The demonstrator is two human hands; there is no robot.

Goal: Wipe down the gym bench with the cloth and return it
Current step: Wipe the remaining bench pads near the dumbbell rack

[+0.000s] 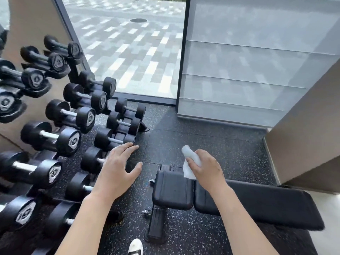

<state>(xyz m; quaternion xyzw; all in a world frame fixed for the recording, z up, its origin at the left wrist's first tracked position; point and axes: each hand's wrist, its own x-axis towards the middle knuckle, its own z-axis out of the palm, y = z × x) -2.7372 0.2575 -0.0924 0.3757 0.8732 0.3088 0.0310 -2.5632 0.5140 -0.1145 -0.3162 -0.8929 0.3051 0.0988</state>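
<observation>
Your cloth (189, 163) is white, crumpled into a loose roll, one end poking up past your knuckles and the other hanging as a flat flap below your thumb. Your right hand (207, 167) grips it, fingers curled round its middle, just right of centre in the view. The flap hangs over the far edge of the gym bench (257, 201), whether touching it you cannot tell.

The bench is black padded vinyl in two parts: a short square seat pad (172, 189) at about 6 o'clock from the cloth, and a long back pad running off toward 4 o'clock, with a narrow gap between them. A black frame leg (156, 227) shows under the seat pad.

Your left hand (117, 171) hovers at 9 o'clock from the cloth, fingers spread wide and relaxed, holding nothing.

Beyond it, from 9 to 11 o'clock, the dumbbell rack (77, 70) holds black dumbbells (51, 136) in tiers, each lying across its cradle. The floor (211, 140) is black speckled rubber. At 12 o'clock stands a glass wall (128, 52); a white shoe (135, 247) shows at the bottom edge.
</observation>
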